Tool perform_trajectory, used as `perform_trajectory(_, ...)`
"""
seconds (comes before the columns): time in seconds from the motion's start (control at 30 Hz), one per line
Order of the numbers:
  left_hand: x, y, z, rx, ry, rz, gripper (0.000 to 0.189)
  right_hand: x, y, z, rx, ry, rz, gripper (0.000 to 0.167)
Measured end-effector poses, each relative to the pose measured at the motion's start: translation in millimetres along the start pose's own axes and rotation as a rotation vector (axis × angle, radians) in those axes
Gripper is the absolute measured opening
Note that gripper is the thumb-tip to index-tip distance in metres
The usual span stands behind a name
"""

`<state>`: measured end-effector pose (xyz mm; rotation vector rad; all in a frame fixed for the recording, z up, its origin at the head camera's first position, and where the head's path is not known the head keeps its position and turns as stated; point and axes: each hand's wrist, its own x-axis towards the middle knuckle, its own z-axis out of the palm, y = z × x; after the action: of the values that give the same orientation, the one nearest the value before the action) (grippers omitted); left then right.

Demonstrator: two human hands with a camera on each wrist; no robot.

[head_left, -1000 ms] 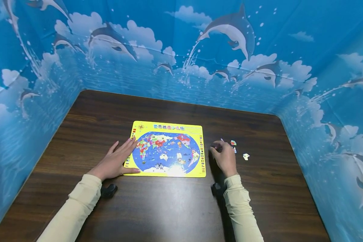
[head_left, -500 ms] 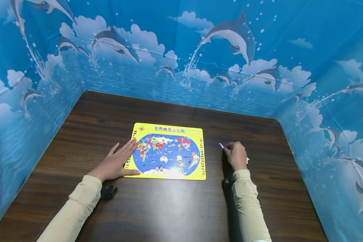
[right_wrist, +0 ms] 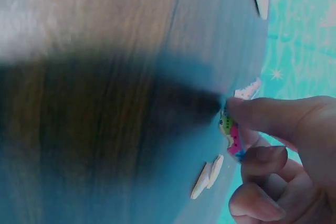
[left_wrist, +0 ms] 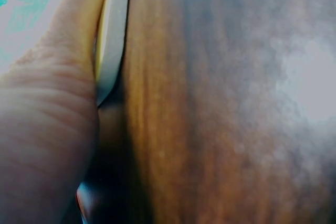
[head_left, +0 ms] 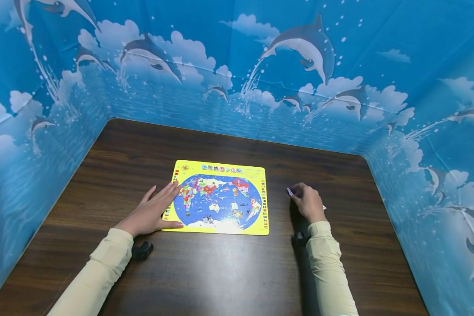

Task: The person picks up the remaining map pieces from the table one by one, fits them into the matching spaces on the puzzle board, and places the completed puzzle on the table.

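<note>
The yellow-bordered rectangular map board [head_left: 217, 199] is apparently steadied by the outspread left hand [head_left: 152, 211]; a flat multicoloured piece [right_wrist: 233, 137] is pinched by the right hand [head_left: 310, 204].

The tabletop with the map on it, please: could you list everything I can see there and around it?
Table: 1, dark brown, under everything.
Map board: 1, yellow border with blue oval, on the table.
Multicoloured piece: 1, green and pink showing, pinched in the right hand.
Pinkish piece: 1, pale, beside the multicoloured one; held or not, unclear.
Loose pieces: at least 2, pale edges showing, on the table near that hand.
Dolphin backdrop: 1, blue, white and grey, around the table.
Wrist devices: 2, black, one by each wrist.
Sleeves: 2, cream, on the forearms.
Hands: 2, bare; left hand on the board's left side, right hand beyond its right edge.
</note>
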<state>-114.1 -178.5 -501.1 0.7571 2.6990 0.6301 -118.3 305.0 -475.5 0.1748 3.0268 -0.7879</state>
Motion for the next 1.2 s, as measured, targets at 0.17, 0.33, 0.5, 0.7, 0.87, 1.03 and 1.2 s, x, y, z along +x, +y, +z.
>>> perform_trajectory(0.17,-0.3,1.0,-0.5,-0.002,-0.002,-0.002,0.12,-6.1,-1,-3,-0.02,-0.007,-0.06,0.035)
perform_trajectory(0.33,-0.5,1.2,-0.2,-0.006,-0.006,0.0,0.12,-14.6,-2,-3,0.008,0.014,-0.074,0.026)
perform_trajectory(0.5,0.0,-0.2,1.9,-0.004,-0.014,0.005,0.12,-25.2,-2,-3,0.061,0.063,-0.046,0.008)
perform_trajectory(0.7,0.7,-0.7,2.2,0.001,-0.009,0.003,0.121,-39.8,-3,-4,0.218,0.23,0.01,0.008)
perform_trajectory(0.87,1.2,1.0,-0.5,-0.001,-0.014,0.0,0.12,-49.2,1,-2,0.199,0.236,0.018,0.011)
perform_trajectory(1.03,1.3,2.7,-1.7,0.004,-0.012,0.0,0.12,-57.3,8,-3,0.087,0.159,-0.066,0.016)
perform_trajectory(1.2,2.0,3.6,-1.0,0.0,-0.005,0.005,0.119,-66.1,10,-7,0.063,0.115,-0.125,0.012)
